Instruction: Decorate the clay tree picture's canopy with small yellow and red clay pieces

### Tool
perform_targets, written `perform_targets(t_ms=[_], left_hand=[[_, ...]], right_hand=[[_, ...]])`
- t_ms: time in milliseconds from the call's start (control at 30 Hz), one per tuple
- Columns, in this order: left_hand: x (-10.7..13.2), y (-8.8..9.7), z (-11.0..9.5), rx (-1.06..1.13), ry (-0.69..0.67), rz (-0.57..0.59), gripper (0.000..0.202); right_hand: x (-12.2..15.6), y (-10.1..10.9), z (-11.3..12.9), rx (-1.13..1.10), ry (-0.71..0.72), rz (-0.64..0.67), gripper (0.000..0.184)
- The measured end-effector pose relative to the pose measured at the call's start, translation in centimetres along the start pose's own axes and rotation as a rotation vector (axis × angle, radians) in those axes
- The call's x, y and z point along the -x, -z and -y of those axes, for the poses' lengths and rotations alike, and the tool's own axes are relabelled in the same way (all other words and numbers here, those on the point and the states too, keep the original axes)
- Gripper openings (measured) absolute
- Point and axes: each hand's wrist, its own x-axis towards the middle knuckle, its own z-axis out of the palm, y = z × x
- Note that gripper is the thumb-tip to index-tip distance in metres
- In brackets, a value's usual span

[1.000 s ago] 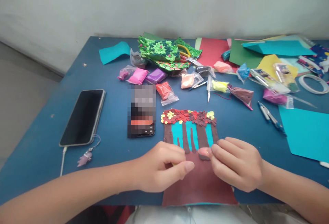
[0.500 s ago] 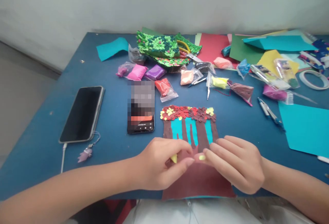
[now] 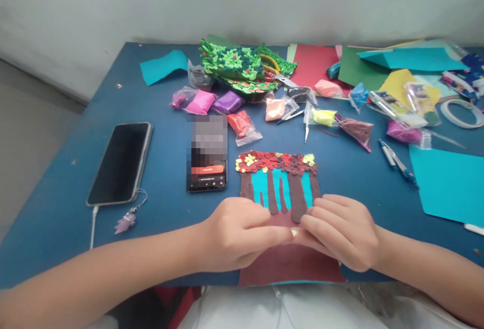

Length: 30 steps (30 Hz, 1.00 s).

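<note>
My left hand (image 3: 242, 236) is closed over the picture, its thumb pressing a small yellow clay piece (image 3: 294, 233). The piece rests on a fingertip of my right hand (image 3: 338, 231), whose other fingers are curled. Any more clay inside the left hand is hidden. Below both hands lies the clay picture (image 3: 298, 203), with brown trunks on a turquoise ground. Red, maroon and yellow clay petals cover its top edge, and a plain brown-red area fills its lower part.
A lit phone (image 3: 207, 168) and a dark phone (image 3: 120, 162) on a cable lie left. Behind the picture are several clay packets, including a red packet (image 3: 242, 125) and a yellow packet (image 3: 323, 117). A compass (image 3: 398, 163), turquoise paper (image 3: 448, 185) and tape roll (image 3: 461, 114) lie right.
My left thumb has moved right onto the small yellow piece and presses it against the right hand's fingertip. The larger yellow lump in my left hand is now out of sight.
</note>
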Motion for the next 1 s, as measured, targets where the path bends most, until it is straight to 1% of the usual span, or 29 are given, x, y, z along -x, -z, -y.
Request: perform_targets(t_ms=[67, 133, 167, 200, 233, 267, 333, 367, 400, 467, 533, 600, 667, 833, 1000], left_hand=[[0.1, -0.2, -0.1, -0.039, -0.019, 0.000, 0.033], [0.3, -0.3, -0.3, -0.022, -0.003, -0.017, 0.025], [0.3, -0.4, -0.4, 0.033, 0.033, -0.019, 0.021], [0.2, -0.4, -0.5, 0.119, 0.098, -0.018, 0.018], [0.2, -0.4, -0.6, 0.227, 0.189, -0.015, 0.016], [0.0, -0.4, -0.8, 0.349, 0.311, -0.008, 0.015], [-0.4, -0.1, -1.1, 0.585, 0.625, 0.006, 0.012], [-0.7, 0.1, -1.2, 0.701, 0.804, 0.011, 0.011], [-0.9, 0.2, -1.2, 0.828, 0.962, 0.012, 0.013], [-1.4, 0.4, -1.4, 1.071, 1.200, -0.019, 0.020], [-1.7, 0.4, -1.4, 1.225, 1.324, -0.076, 0.025], [-1.8, 0.3, -1.5, 1.272, 1.372, -0.119, 0.027], [-1.7, 0.2, -1.6, 1.277, 1.379, -0.138, 0.027], [-1.5, 0.1, -1.6, 1.252, 1.336, -0.163, 0.027], [-1.4, -0.1, -1.5, 1.227, 1.314, -0.150, 0.028]], right_hand=[[0.0, -0.1, 0.0, 0.004, -0.020, 0.010, 0.020], [-0.1, -0.1, 0.0, 0.010, -0.039, 0.012, 0.021], [-0.2, -0.1, -0.1, 0.010, -0.044, 0.011, 0.021], [-0.2, -0.1, -0.1, 0.007, -0.047, 0.011, 0.023], [-0.2, -0.1, -0.1, 0.002, -0.049, 0.008, 0.027], [-0.3, 0.0, -0.1, -0.003, -0.052, 0.003, 0.033], [-0.3, -0.1, -0.1, -0.015, -0.067, -0.002, 0.045], [-0.3, -0.1, -0.1, -0.017, -0.079, -0.007, 0.047], [-0.3, -0.2, -0.1, -0.011, -0.087, -0.017, 0.045], [-0.3, -0.2, -0.2, 0.038, -0.052, -0.053, 0.031], [-0.4, -0.3, -0.2, 0.130, 0.053, -0.119, 0.015], [-0.4, -0.4, -0.1, 0.212, 0.157, -0.162, 0.008], [-0.3, -0.5, 0.2, 0.249, 0.198, -0.170, 0.003], [0.1, -1.0, 1.0, 0.205, 0.176, -0.145, 0.024], [0.4, -1.6, 1.2, 0.226, 0.108, -0.191, 0.027]])
